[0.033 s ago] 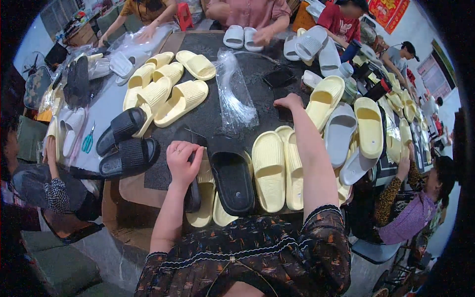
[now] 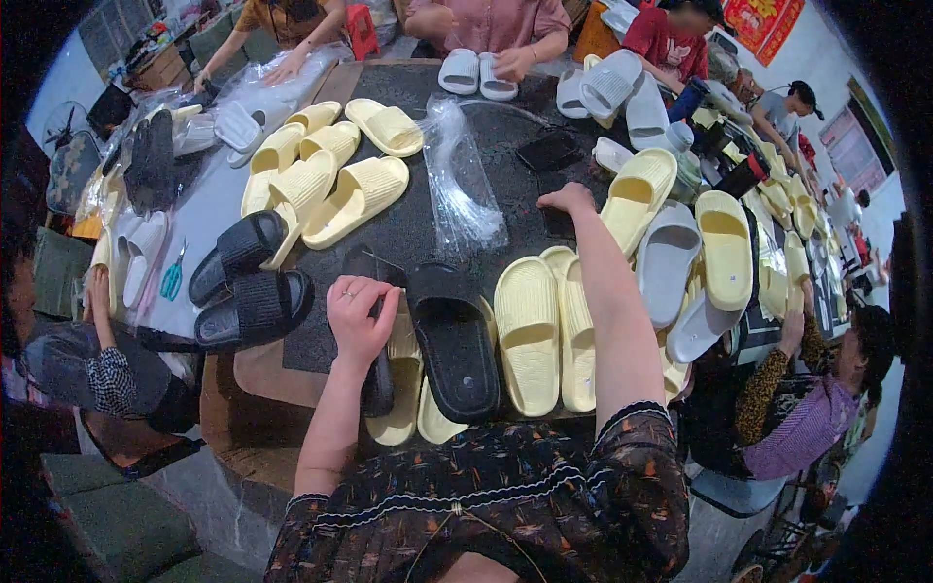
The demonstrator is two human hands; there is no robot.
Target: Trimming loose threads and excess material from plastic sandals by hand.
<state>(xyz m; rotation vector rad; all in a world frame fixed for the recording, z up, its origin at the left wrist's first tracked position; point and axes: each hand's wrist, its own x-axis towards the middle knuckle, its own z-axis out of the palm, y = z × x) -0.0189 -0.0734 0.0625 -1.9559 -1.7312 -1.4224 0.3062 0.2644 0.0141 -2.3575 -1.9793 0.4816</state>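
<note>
The left hand (image 2: 360,316) curls beside a black slipper (image 2: 455,364), the right hand (image 2: 571,200) lies forward (both grips I cannot tell); better not brush the yellow slipper (image 2: 530,379).

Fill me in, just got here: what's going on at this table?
The person wearing the camera has the left hand at the near side, left of a black slipper; whether it grips anything is unclear. The right hand reaches out over the dark table surface, past some pale yellow slippers. A clear bag lies between the hands, farther out. Across the table, a co-worker's hand is at a pair of light gray slippers.
</note>
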